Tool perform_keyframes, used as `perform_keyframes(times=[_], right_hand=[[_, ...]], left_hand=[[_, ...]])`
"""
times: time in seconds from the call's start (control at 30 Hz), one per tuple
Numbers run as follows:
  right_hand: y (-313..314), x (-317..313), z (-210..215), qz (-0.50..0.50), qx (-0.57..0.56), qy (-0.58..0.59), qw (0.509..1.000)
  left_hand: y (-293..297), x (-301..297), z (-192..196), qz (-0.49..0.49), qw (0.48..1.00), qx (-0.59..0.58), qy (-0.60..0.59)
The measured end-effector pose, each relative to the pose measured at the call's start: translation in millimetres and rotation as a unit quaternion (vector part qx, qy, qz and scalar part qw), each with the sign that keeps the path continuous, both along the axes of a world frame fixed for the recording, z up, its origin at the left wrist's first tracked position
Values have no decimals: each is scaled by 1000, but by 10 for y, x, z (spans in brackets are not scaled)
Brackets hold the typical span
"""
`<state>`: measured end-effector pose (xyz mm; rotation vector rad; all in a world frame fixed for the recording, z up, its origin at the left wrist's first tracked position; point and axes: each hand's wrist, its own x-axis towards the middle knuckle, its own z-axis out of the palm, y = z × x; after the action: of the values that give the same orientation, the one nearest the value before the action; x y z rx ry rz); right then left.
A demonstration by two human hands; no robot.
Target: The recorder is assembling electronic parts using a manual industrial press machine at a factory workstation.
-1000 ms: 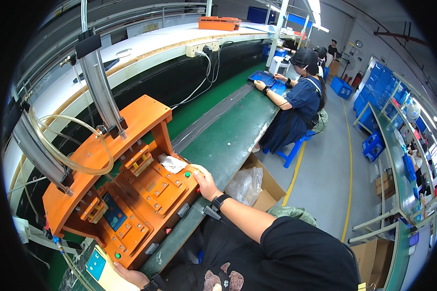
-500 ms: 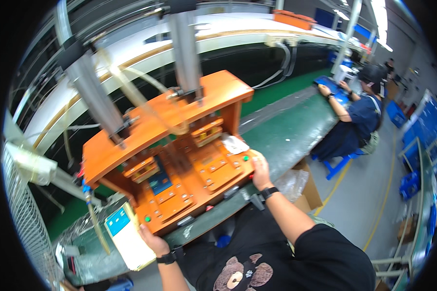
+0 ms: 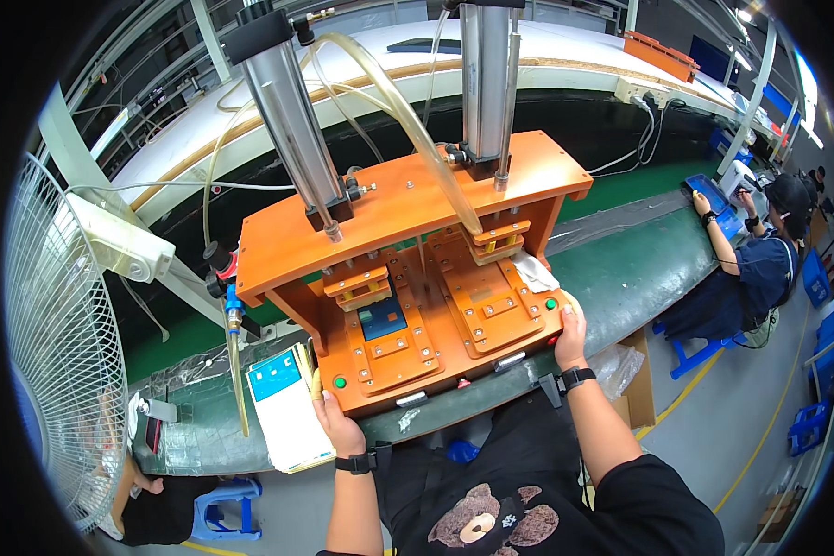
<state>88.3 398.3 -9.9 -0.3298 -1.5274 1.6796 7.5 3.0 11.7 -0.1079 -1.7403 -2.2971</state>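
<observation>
Both hands at the orange press fixture (image 3: 408, 278)

Two pneumatic cylinders (image 3: 296, 111) stand above two nests; the left nest holds one blue board (image 3: 383, 322). Left hand (image 3: 338, 426) and right hand (image 3: 570, 338) rest loosely curled, empty, beside two green buttons (image 3: 340, 382).

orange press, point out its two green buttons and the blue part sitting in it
left green button (image 3: 340, 382): head view, on its round cap by the left hand (image 3: 338, 428)
right green button (image 3: 550, 303): head view, on its cap above the right hand (image 3: 570, 335)
blue part (image 3: 383, 322): head view, middle of its face
</observation>
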Motion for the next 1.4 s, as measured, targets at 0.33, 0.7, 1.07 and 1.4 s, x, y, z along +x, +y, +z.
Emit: perform_keyframes(times=[0.33, 0.7, 1.07, 1.4], right_hand=[[12, 4, -43, -5, -24, -1, 1000], [12, 15, -25, -11, -19, -16, 1000], [4, 3, -39, -10, -17, -16, 1000], [-5, 5, 3, -1, -33, 0, 999]], left_hand=[[3, 11, 33, -9, 1000, -4, -12], [-24, -26, -14, -10, 1000, -29, -6], [-44, -13, -8, 1, 999, -39, -14], [-27, -2, 16, -12, 999, -33, -1]])
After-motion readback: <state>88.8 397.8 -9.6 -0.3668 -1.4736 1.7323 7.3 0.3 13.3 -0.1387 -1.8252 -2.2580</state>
